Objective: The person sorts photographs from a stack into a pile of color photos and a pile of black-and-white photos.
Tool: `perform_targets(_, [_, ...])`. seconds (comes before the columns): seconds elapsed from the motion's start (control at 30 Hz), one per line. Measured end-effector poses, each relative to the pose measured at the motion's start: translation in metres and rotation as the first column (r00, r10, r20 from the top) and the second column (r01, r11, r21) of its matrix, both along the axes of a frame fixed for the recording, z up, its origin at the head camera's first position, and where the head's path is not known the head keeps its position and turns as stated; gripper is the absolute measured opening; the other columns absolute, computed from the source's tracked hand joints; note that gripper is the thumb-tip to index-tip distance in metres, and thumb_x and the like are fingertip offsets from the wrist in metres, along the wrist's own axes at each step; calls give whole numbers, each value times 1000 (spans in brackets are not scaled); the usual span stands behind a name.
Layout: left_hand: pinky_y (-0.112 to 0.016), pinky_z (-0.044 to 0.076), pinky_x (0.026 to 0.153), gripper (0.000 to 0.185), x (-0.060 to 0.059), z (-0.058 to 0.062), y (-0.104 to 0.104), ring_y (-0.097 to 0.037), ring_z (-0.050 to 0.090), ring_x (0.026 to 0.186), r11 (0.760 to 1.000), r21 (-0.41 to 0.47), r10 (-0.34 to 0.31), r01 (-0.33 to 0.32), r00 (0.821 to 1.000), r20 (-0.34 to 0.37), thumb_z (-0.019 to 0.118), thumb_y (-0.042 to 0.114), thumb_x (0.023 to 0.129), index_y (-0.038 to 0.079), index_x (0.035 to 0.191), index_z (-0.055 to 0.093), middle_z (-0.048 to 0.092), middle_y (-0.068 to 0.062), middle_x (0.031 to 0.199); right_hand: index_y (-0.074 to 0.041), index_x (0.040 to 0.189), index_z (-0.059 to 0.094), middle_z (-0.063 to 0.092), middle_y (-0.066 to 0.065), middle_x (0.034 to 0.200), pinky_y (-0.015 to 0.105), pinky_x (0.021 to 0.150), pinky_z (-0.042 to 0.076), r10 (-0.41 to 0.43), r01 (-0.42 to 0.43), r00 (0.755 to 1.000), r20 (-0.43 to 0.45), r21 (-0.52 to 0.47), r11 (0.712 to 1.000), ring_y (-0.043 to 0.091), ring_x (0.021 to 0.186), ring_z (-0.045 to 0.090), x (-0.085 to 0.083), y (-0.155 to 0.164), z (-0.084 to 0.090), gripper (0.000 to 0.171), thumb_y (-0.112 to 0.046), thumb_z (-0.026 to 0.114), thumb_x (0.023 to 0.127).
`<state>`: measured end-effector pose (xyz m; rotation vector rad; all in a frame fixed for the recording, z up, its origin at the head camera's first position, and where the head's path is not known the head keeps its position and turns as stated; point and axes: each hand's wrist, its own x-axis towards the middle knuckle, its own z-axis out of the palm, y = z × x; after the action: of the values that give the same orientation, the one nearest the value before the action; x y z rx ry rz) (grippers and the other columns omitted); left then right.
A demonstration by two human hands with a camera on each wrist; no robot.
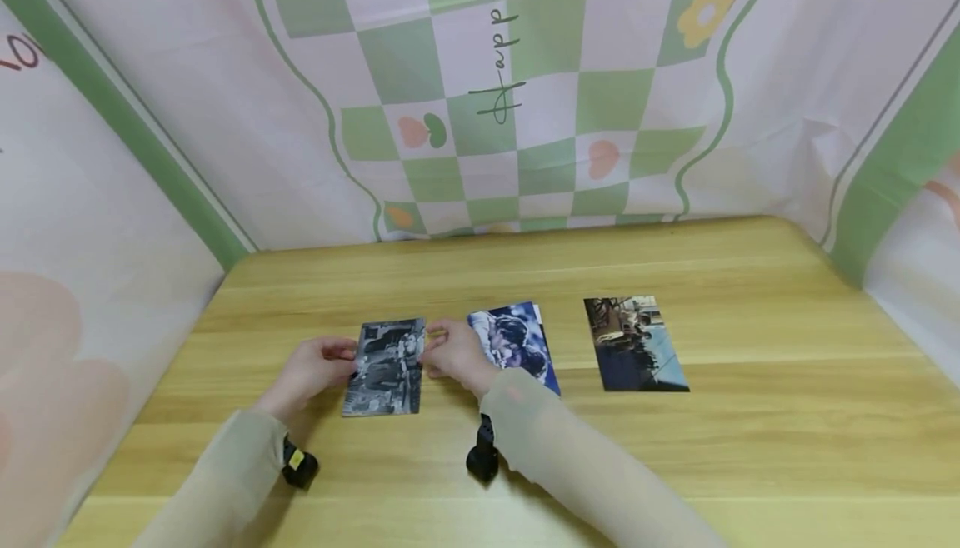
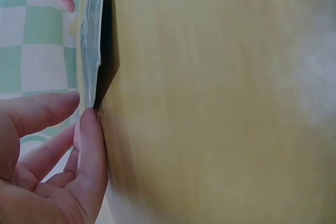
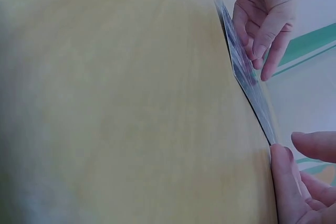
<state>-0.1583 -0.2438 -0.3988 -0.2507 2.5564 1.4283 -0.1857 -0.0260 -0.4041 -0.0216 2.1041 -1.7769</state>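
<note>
Head view: black-and-white photo (image 1: 385, 367), judged light, thin, bendable, is pinched at opposite edges by left hand (image 1: 311, 371) and right hand (image 1: 453, 356) fingers.

three photos (image 1: 384, 368) in a row on table (image 1: 675, 465)

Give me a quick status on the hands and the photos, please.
Left hand and right hand each touch a side edge of the black-and-white photo. Its edge slightly lifted off the table. Nothing in the way.

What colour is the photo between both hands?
Black and white photo, clearest in the head view.
</note>
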Motion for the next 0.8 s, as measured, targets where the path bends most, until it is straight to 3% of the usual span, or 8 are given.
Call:
perform_targets(0.33, [-25, 58, 75, 41, 0, 4, 0, -13, 60, 81, 998, 47, 46, -48, 998, 41, 60, -8, 84, -12, 124, 52, 59, -19, 104, 5, 124, 52, 64, 17, 93, 30, 62, 60, -3, 3, 1000, 8, -24, 1000, 19, 69, 63, 0, 1, 1, 48, 9, 67, 79])
perform_targets(0.8, [-26, 58, 77, 40, 0, 16, 2, -13, 62, 85, 999, 43, 19, -19, 1000, 5, 59, 1, 88, -9, 126, 52, 59, -24, 117, 1, 132, 48, 62, 19, 106, 35, 72, 61, 41, -33, 997, 67, -117, 993, 29, 86, 66, 0, 13, 13, 49, 2, 64, 86])
